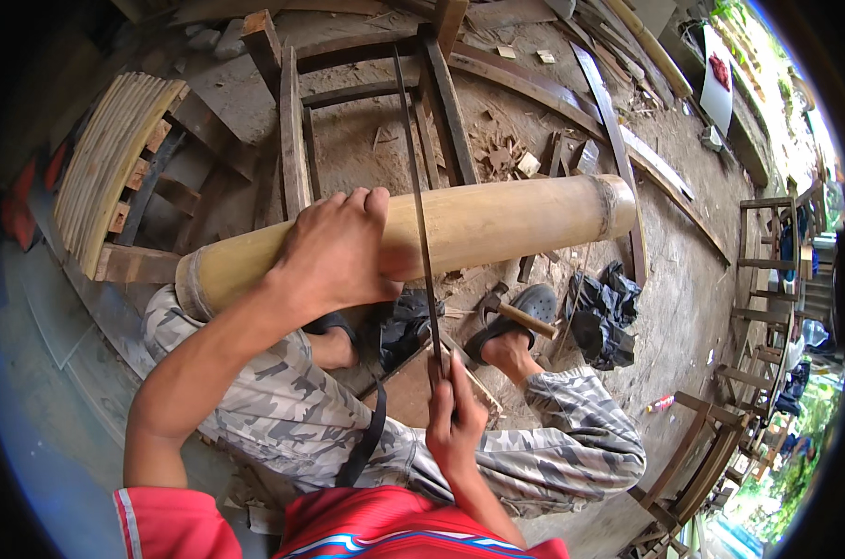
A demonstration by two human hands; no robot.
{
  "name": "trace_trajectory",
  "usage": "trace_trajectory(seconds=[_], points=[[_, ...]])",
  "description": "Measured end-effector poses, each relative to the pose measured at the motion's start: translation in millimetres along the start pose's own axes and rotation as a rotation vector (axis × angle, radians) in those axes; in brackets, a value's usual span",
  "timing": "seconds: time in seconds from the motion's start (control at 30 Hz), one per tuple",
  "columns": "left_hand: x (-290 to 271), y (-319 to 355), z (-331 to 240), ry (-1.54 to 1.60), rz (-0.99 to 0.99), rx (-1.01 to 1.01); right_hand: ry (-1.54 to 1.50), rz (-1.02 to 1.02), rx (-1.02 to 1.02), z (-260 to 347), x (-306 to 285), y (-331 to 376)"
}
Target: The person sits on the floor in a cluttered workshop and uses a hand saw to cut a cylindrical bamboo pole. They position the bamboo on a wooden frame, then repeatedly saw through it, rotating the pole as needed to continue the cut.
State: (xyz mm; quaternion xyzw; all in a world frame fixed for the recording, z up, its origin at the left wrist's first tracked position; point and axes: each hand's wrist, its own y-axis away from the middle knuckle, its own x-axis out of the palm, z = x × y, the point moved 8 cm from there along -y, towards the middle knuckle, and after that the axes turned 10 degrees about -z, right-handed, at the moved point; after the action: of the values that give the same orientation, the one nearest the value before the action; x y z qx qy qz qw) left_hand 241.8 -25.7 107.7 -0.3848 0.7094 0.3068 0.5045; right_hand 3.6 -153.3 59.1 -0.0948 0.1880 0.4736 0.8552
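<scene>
Before me spreads a dusty earth-coloured floor (674, 312), littered with wood scraps. A dark wooden frame (294, 130) stands on it beyond the person, and a slatted piece (105, 158) is off to the left. The person sits in camouflage trousers (282, 396), knees apart. A thick bamboo pole (511, 221) lies crosswise in front, its left end at the left knee, its right end reaching past the frame. A long thin blade (424, 247) crosses over the bamboo; I can't tell whether it has bitten in. A crumpled black bag (604, 317) lies on the floor, near a hammer (529, 319) at a grey shoe (536, 302). The left hand (334, 247) presses down around the bamboo, just beside the blade; the right hand (457, 419) is wrapped around the blade's near end.
</scene>
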Motion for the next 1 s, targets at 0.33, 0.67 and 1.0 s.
trace_trajectory(seconds=[0.33,0.67,1.0], points=[[0.7,0.8,1.3,-0.001,-0.019,-0.015,-0.014,-0.023,0.103,-41.9,-25.7,43.3],[1.1,1.9,8.2,-0.037,0.004,-0.045,0.015,0.001,0.087,-33.8,-41.0,60.2],[-7.2,0.9,-0.3,-0.027,0.006,-0.031,-0.090,-0.040,0.019,-0.5,14.9,-11.5]])
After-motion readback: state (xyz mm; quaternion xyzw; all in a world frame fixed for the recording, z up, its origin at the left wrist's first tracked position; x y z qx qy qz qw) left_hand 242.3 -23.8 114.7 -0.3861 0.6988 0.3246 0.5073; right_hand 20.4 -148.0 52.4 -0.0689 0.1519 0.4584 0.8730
